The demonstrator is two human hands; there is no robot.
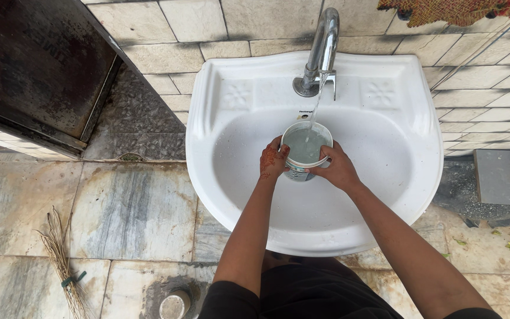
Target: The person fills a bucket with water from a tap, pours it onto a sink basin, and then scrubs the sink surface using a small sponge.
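Note:
A small white plastic container (306, 146) with cloudy grey-green water in it is held over the basin of a white wall-mounted sink (385, 171). My left hand (273, 159), patterned with dark henna, grips its left side. My right hand (337, 168) clasps its right side and lower rim. A thin stream of water (316, 109) runs from the chrome tap (322, 50) straight into the container.
Beige tiled wall behind the sink, a dark metal panel (36, 65) at upper left. On the stone floor lie a small bundle of dry sticks (60, 260) at lower left, a round metal lid or drain (175, 304) and a grey block (503, 177) at right.

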